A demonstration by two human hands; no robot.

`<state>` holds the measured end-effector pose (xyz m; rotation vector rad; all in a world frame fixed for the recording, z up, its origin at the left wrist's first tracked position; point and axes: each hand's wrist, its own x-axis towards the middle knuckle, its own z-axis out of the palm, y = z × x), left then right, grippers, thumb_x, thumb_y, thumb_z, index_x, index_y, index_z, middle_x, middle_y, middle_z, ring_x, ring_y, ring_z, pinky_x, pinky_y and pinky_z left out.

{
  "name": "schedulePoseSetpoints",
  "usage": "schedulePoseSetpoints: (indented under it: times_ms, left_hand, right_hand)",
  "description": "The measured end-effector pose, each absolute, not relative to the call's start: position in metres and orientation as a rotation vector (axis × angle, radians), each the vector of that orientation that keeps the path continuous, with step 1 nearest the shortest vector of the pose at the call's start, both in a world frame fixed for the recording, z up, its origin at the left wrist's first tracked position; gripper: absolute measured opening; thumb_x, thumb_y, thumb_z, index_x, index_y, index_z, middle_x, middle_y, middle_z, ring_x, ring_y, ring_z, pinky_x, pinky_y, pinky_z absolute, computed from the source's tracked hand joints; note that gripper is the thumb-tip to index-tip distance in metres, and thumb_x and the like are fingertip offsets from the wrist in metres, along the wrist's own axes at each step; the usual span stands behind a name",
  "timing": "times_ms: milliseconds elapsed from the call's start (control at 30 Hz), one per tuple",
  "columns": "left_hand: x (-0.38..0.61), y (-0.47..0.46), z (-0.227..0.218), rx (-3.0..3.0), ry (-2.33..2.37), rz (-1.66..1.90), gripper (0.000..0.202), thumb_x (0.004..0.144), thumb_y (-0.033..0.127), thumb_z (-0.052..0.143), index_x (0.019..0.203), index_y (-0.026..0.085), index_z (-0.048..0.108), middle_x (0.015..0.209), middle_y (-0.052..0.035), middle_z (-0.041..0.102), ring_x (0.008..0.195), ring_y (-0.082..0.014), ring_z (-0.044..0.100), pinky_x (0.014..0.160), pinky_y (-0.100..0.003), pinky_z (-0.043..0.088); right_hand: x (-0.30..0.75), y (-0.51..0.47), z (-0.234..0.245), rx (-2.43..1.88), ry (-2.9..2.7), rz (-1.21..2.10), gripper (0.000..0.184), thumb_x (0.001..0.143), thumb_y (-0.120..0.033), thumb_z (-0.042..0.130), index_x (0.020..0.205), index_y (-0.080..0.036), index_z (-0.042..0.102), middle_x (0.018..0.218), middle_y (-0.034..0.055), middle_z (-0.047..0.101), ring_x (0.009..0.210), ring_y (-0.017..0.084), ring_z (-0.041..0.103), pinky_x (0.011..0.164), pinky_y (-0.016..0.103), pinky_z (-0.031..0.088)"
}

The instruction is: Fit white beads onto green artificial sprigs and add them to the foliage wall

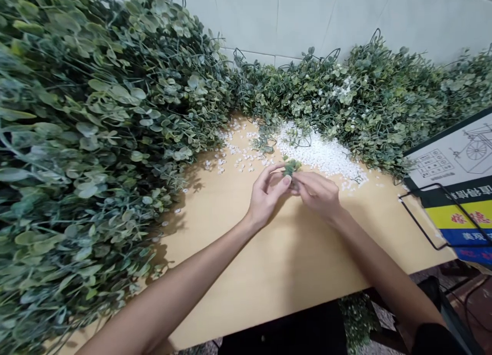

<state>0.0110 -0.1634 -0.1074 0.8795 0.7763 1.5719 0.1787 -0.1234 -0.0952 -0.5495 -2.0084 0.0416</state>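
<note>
Both my hands meet over the middle of a light wooden table [277,262]. My left hand [266,195] and my right hand [317,192] are closed in a pinch on one small green artificial sprig [291,166], whose leaves stick up between the fingertips. Just beyond the hands lies a heap of small white plastic pieces [326,155], spread toward the left as scattered bits [234,152].
Large piles of artificial green foliage [88,139] cover the left side, and more foliage [376,98] lies along the back by a tiled wall. A printed cardboard box [457,191] with a black wire frame [430,216] sits at the right edge. The floor shows below the table's front edge.
</note>
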Motion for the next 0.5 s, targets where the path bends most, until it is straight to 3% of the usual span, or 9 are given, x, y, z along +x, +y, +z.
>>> schedulePoseSetpoints:
  times_ms: [133,267,333,400,467,500]
  left_hand:
    - [0.011,-0.158,-0.108,0.786,0.893,1.709,0.039,0.076,0.033,0.090,0.107,0.021,0.069,0.104,-0.0052,0.076,0.097,-0.0201,0.076,0.087,-0.033,0.062]
    - [0.012,-0.158,-0.100,0.658,0.826,1.659,0.053,0.070,0.031,0.094,0.110,0.023,0.059,0.091,0.0007,0.075,0.080,-0.0209,0.078,0.080,-0.039,0.063]
    - [0.013,-0.158,-0.097,0.616,0.825,1.647,0.056,0.069,0.032,0.094,0.109,0.023,0.056,0.084,0.0033,0.073,0.080,-0.0232,0.079,0.079,-0.039,0.064]
    - [0.013,-0.158,-0.095,0.612,0.836,1.645,0.056,0.070,0.035,0.093,0.108,0.024,0.055,0.080,0.0045,0.071,0.081,-0.0246,0.080,0.077,-0.038,0.064]
    - [0.014,-0.158,-0.095,0.645,0.860,1.625,0.055,0.070,0.037,0.093,0.108,0.024,0.055,0.080,0.0037,0.071,0.084,-0.0255,0.080,0.076,-0.037,0.063]
    - [0.014,-0.158,-0.095,0.663,0.867,1.621,0.055,0.070,0.038,0.092,0.108,0.024,0.055,0.081,0.0028,0.072,0.085,-0.0265,0.080,0.075,-0.037,0.063]
  right_hand:
    - [0.184,-0.114,-0.087,-0.475,-2.121,0.228,0.030,0.096,-0.010,0.065,0.124,-0.019,0.071,0.112,0.0089,0.080,0.103,0.020,0.077,0.094,0.036,0.064]
    - [0.206,-0.126,-0.052,-0.659,-2.077,0.407,0.004,0.091,-0.018,0.075,0.094,-0.020,0.074,0.084,0.0042,0.077,0.079,0.019,0.071,0.078,0.036,0.060]
    - [0.224,-0.156,-0.026,-0.743,-2.133,0.749,0.005,0.091,-0.019,0.076,0.089,-0.022,0.073,0.078,0.0002,0.074,0.069,0.015,0.068,0.070,0.029,0.057]
    - [0.243,-0.205,-0.008,-0.572,-2.385,1.265,0.005,0.093,-0.019,0.074,0.096,-0.024,0.074,0.083,-0.0008,0.077,0.075,0.014,0.073,0.071,0.024,0.058]
    - [0.261,-0.265,-0.011,-0.314,-2.700,1.573,0.017,0.094,-0.015,0.068,0.100,-0.029,0.077,0.083,-0.0012,0.079,0.075,0.015,0.076,0.066,0.022,0.058]
    - [0.268,-0.295,-0.024,-0.384,-2.881,1.595,0.028,0.094,-0.010,0.062,0.101,-0.032,0.078,0.080,-0.0011,0.079,0.071,0.017,0.076,0.064,0.024,0.058]
